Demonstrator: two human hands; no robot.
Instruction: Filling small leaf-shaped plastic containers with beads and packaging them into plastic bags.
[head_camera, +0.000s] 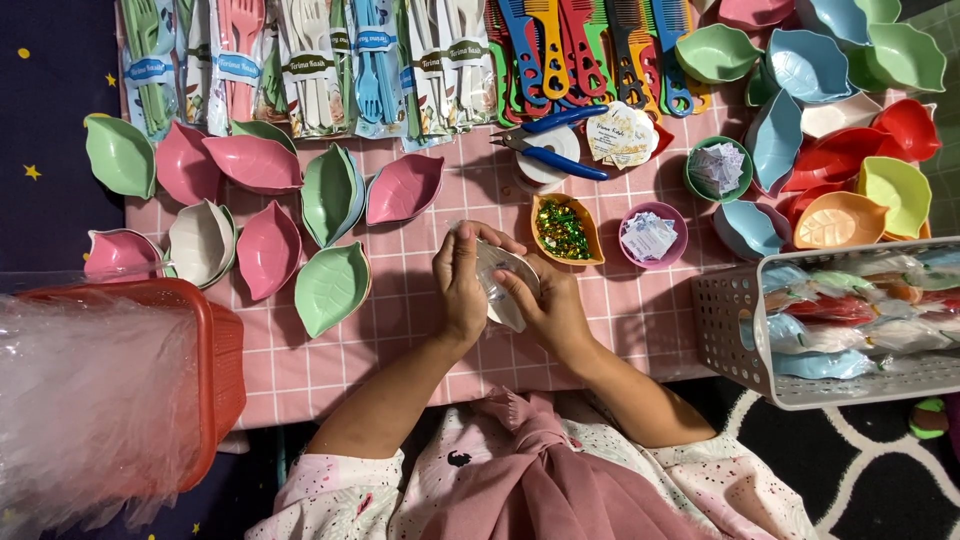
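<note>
Item held: one pale leaf-shaped dish (503, 285), whitish, apparently inside a clear wrapper. Position: above the pink checked cloth (400, 350) on the counter, just short of the orange dish of green bits (565, 229).

Left hand (462, 285): closed around the dish's left edge, fingers curled over the top rim.
Right hand (548, 308): closed on the dish's right side, thumb pressed on its face.

Landmark: the orange dish of green bits. All places below are read from it.
- Just right of it: small purple bowl (652, 235) with folded paper slips.
- Beyond and to the right: green bowl (719, 168) with more slips.
- Just beyond it: blue-handled pliers (555, 150) lying over a white tape roll (545, 165), with round paper tags (620, 133) beside.
- Further beyond: row of coloured combs (590, 50) and packs of plastic cutlery (310, 65).
- Left of it: loose leaf dishes, pink, green and cream (270, 200).
- Far left, at the counter's edge: red basket (215, 360) filled with clear plastic bags (90, 400).
- Right of it: heap of leaf dishes in mixed colours (850, 130); nearer the person, white perforated basket (735, 330) holding wrapped dishes (860, 310).
</note>
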